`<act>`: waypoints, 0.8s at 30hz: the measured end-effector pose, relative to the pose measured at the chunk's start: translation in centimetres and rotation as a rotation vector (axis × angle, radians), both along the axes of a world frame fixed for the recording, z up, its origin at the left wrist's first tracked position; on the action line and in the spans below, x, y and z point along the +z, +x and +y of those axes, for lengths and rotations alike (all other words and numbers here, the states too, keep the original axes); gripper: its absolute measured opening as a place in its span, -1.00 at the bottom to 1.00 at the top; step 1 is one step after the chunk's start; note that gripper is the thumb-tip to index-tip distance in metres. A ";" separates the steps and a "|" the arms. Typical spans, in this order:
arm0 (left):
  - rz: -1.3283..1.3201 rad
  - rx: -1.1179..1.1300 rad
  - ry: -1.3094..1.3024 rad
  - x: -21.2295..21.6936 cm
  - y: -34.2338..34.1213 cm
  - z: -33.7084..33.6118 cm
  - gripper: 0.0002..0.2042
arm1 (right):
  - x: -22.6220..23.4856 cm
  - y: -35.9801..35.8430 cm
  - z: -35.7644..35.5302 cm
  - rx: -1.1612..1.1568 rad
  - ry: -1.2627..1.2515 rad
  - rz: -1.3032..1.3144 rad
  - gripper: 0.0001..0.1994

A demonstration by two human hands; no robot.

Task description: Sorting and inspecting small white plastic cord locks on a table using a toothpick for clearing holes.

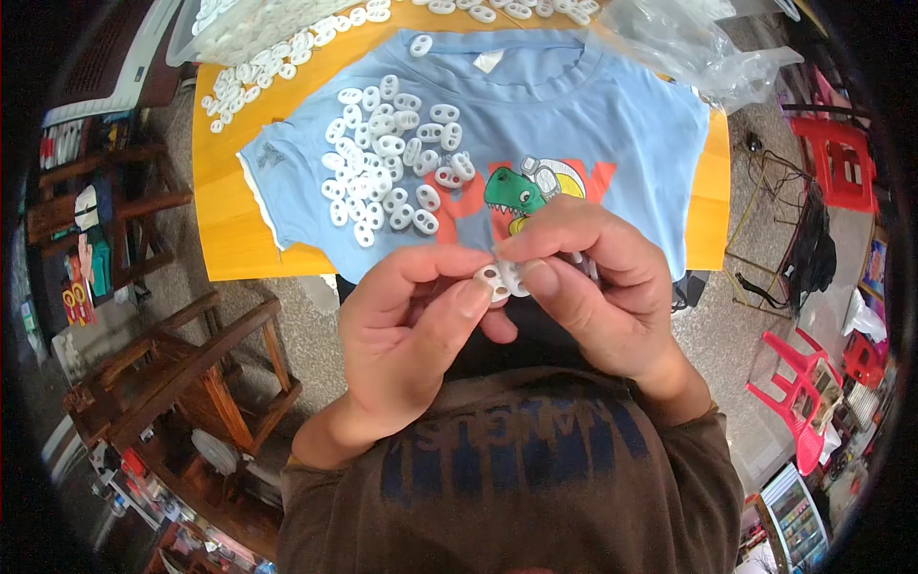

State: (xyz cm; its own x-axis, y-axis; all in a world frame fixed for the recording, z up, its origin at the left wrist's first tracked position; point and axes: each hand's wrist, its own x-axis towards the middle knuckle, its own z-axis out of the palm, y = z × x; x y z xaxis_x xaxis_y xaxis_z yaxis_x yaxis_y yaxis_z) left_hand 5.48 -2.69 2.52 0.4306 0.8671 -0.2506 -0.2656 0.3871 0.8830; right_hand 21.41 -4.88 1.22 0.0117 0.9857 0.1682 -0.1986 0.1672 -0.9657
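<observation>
My left hand [406, 325] is closed, pinching a small white oval plastic piece with two holes [491, 281] between thumb and fingertip. Close against it, my right hand [607, 292] pinches another white plastic piece [513, 278], mostly covered by the thumb. The two pieces meet or overlap; whether they are joined I cannot tell. Something white also shows behind the right fingers, partly hidden. Both hands are held over the near edge of a light blue T-shirt [631, 134] with a green dinosaur print. A loose pile of the same white pieces [382, 143] lies on the shirt's left half.
Under the shirt is a yellow table [225, 220]. More white pieces [253, 77] are scattered at its far left, beside a clear bin [253, 29] full of them. A clear plastic bag [688, 53] lies far right. Wooden stools [191, 373] stand left, a red plastic chair [798, 392] right.
</observation>
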 end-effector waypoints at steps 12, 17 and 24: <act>-0.024 -0.034 0.056 0.6 -0.2 -1.7 -0.86 | 0.6 0.0 -1.7 0.046 0.075 -0.005 -0.88; -0.011 0.003 0.045 1.0 -0.1 -2.9 -0.86 | 0.8 -1.1 -3.5 0.009 -0.084 0.278 -0.86; -0.006 0.027 0.086 1.0 -0.3 -4.8 -0.86 | 0.2 -1.2 -5.1 -0.006 0.041 0.175 -0.88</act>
State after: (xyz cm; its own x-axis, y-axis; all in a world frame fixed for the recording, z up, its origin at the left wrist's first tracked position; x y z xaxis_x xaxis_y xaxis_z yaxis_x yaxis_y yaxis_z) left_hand 5.21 -7.51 3.49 0.4076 0.8968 -0.1720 -0.2803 0.3021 0.9111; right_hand 20.21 -9.98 1.38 0.0498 0.9780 0.2027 -0.3620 0.2069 -0.9090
